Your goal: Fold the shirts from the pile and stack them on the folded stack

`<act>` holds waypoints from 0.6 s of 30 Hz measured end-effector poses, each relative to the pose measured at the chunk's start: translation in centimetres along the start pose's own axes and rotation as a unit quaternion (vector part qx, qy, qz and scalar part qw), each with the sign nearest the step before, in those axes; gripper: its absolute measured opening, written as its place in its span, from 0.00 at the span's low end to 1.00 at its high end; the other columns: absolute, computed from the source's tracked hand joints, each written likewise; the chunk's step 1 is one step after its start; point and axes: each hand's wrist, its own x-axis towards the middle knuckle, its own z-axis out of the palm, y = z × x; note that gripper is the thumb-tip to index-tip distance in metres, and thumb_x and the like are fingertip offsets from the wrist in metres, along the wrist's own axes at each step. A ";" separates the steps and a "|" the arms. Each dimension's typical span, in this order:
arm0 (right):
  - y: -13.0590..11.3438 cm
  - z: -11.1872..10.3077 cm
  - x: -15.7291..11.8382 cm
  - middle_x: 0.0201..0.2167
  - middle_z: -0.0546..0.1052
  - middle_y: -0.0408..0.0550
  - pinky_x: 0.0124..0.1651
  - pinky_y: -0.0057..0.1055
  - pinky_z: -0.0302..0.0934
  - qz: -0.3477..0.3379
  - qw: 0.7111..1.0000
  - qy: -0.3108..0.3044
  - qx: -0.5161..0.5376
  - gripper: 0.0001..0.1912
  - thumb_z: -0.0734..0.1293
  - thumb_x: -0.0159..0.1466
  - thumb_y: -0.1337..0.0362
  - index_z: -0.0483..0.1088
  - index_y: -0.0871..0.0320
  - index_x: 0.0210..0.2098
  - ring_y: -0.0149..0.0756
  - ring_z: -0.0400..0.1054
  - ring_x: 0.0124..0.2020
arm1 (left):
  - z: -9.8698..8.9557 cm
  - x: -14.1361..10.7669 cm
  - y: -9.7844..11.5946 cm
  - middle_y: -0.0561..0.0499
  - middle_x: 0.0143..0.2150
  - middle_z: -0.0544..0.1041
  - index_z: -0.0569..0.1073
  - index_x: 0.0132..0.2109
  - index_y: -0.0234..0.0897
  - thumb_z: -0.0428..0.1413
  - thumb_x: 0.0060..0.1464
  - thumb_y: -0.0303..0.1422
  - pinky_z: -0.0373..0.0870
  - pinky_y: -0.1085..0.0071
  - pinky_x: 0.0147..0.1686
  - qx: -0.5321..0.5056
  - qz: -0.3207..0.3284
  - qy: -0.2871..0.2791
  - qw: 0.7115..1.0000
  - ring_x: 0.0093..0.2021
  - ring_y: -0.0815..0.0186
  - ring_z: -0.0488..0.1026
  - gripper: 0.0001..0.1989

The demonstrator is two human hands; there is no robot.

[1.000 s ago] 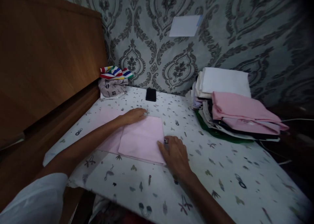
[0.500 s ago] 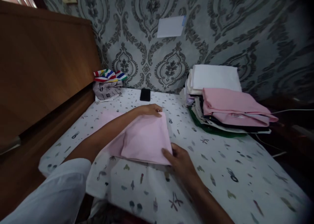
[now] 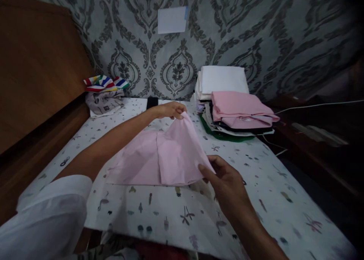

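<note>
A pale pink cloth (image 3: 142,157), partly folded, lies on the white patterned table cover (image 3: 159,214). My left hand (image 3: 172,110) pinches its far right corner and holds it up off the surface. Lower down, my right hand (image 3: 220,174) grips the near right corner between thumb and fingers. Between both hands the cloth's right edge is stretched and raised, while its left part rests flat. Whether it is a garment or a plain piece of fabric I cannot tell.
Folded clothes (image 3: 236,104) are stacked at the back right, pink and white ones on top. Striped and grey cloths (image 3: 105,95) sit at the back left by a wooden panel (image 3: 36,62). Behind my left hand a black phone (image 3: 152,102) shows in part.
Both hands have lifted the cloth's right edge, and more of its left part now shows spread out. The view has turned to the right, and the phone is now partly covered.
</note>
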 end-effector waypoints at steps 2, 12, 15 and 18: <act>-1.3 2.9 -0.3 0.32 0.76 0.45 0.34 0.29 0.64 -0.033 0.997 -0.066 -0.006 0.12 0.72 0.55 0.57 0.74 0.57 0.35 0.34 0.69 0.32 | -2.4 -3.5 0.0 0.56 0.28 0.73 0.72 0.35 0.35 0.63 0.43 0.23 0.61 0.78 0.27 -0.016 -0.001 0.031 0.999 0.27 0.74 0.69 0.11; 0.9 18.3 -0.8 0.31 0.71 0.43 0.37 0.30 0.59 -0.219 0.921 -0.267 -0.181 0.08 0.62 0.57 0.74 0.67 0.56 0.34 0.33 0.64 0.32 | -8.5 -19.7 -6.0 0.58 0.27 0.71 0.70 0.32 0.36 0.63 0.38 0.26 0.61 0.80 0.22 -0.068 -0.088 0.169 0.979 0.23 0.76 0.65 0.12; 2.6 20.2 -0.7 0.33 0.71 0.44 0.40 0.31 0.60 -0.223 0.900 -0.293 -0.234 0.11 0.62 0.57 0.76 0.68 0.56 0.36 0.35 0.65 0.34 | -8.6 -21.5 -8.6 0.58 0.25 0.69 0.70 0.32 0.36 0.62 0.37 0.29 0.57 0.80 0.20 -0.072 -0.115 0.177 0.975 0.21 0.75 0.63 0.11; 3.6 21.1 -0.9 0.35 0.73 0.46 0.42 0.33 0.60 -0.217 0.883 -0.308 -0.278 0.12 0.62 0.59 0.76 0.69 0.57 0.39 0.36 0.66 0.36 | -8.3 -22.0 -10.2 0.58 0.23 0.68 0.69 0.31 0.36 0.60 0.37 0.31 0.56 0.79 0.20 -0.041 -0.121 0.186 0.974 0.21 0.74 0.62 0.10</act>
